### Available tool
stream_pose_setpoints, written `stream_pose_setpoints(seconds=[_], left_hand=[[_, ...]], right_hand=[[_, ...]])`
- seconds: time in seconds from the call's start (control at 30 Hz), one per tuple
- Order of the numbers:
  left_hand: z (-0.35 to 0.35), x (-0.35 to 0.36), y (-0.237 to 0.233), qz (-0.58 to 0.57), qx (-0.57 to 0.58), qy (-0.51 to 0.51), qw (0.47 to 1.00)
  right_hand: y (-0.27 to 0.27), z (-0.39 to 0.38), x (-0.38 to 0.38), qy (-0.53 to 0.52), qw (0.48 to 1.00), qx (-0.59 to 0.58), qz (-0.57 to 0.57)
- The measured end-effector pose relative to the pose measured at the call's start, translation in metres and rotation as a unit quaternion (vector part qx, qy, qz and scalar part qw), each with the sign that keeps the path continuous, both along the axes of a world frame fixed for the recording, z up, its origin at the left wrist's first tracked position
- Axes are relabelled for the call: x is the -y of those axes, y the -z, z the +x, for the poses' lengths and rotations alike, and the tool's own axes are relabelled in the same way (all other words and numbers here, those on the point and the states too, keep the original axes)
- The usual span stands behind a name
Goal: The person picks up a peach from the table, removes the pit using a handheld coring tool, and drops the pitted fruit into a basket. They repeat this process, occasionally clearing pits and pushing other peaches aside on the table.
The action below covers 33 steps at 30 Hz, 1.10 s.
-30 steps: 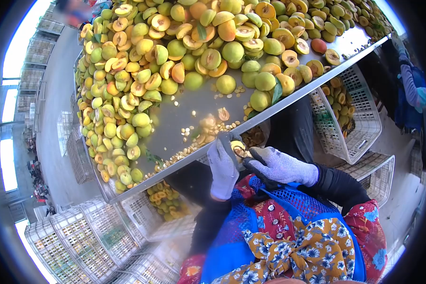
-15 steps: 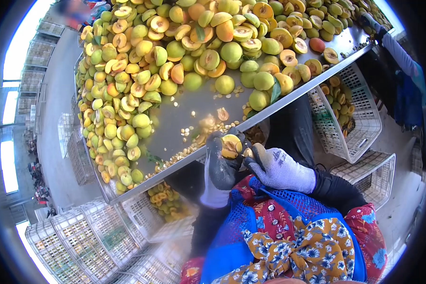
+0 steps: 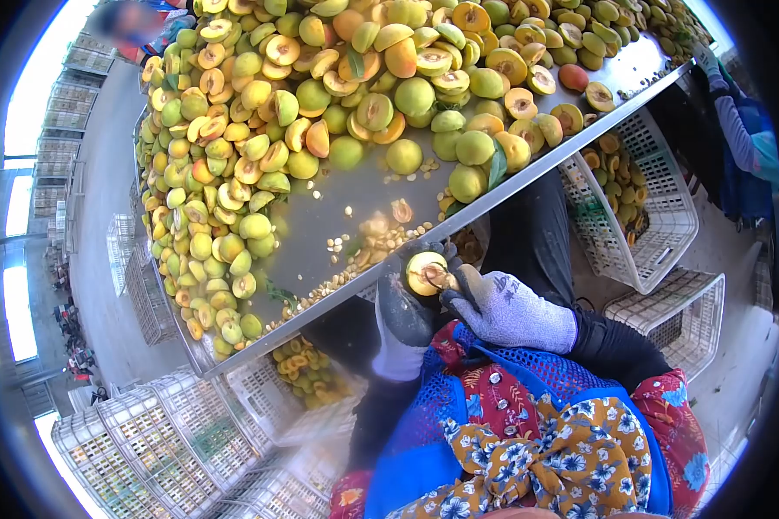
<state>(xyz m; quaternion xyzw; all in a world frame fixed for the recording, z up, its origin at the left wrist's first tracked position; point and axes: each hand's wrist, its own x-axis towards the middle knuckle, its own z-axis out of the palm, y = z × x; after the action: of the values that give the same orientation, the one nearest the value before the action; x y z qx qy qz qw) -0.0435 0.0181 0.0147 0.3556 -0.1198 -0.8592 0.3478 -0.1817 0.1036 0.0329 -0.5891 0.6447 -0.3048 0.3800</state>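
In my left hand [image 3: 400, 307], in a dark-coated grey glove, is a halved apricot [image 3: 421, 272], its pale cut face turned up. My right hand [image 3: 512, 310], gloved alike, is closed with its fingertips at the right edge of that half. Something small and thin shows between those fingertips and the cut face, too small to name. Both hands are just off the near edge of a metal table [image 3: 320, 221], above my lap. Whole and halved apricots [image 3: 234, 164] are heaped on the table, and loose pale pits [image 3: 381, 246] lie along its edge.
White plastic crates with fruit stand below the edge, one right [image 3: 658, 199] and one left [image 3: 268, 389]. More crates [image 3: 147, 441] are at lower left. A co-worker's sleeve [image 3: 736, 134] reaches the table at far right; another person [image 3: 138, 26] is at upper left.
The apricot half has turned, so its cut face now points more upward. My right fingertips have moved in against its edge. The co-worker's arm at right has shifted.
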Motion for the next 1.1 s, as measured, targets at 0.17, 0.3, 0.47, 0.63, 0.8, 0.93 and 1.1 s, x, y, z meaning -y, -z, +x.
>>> stream_pose_setpoints(seconds=[0.17, 0.3, 0.47, 0.63, 0.8, 0.93, 1.1], left_hand=[[0.0, -0.004, 0.015, -0.052, 0.028, 0.025, 0.998], [0.003, -0.009, 0.012, -0.309, 0.23, 0.089, 0.919], [-0.015, -0.016, 0.01, -0.216, 0.178, -0.029, 0.96], [-0.02, -0.019, 0.013, -0.256, 0.201, -0.045, 0.945], [-0.019, -0.018, 0.009, -0.217, 0.181, -0.044, 0.958], [-0.017, -0.017, 0.012, -0.209, 0.191, -0.044, 0.958], [-0.019, -0.022, 0.024, -0.262, 0.221, -0.062, 0.937]], right_hand=[[0.005, 0.003, -0.003, 0.0, 1.0, -0.001, -0.004], [0.011, 0.005, -0.003, -0.003, 1.0, 0.006, 0.018], [0.035, 0.003, -0.002, -0.082, 0.98, 0.006, -0.18], [0.031, 0.004, -0.001, -0.06, 0.989, 0.082, -0.11], [-0.002, 0.001, 0.001, -0.051, 0.998, -0.011, 0.037], [0.004, 0.005, -0.002, -0.02, 0.998, -0.003, 0.053], [0.038, 0.009, 0.003, -0.003, 0.977, 0.15, -0.152]])
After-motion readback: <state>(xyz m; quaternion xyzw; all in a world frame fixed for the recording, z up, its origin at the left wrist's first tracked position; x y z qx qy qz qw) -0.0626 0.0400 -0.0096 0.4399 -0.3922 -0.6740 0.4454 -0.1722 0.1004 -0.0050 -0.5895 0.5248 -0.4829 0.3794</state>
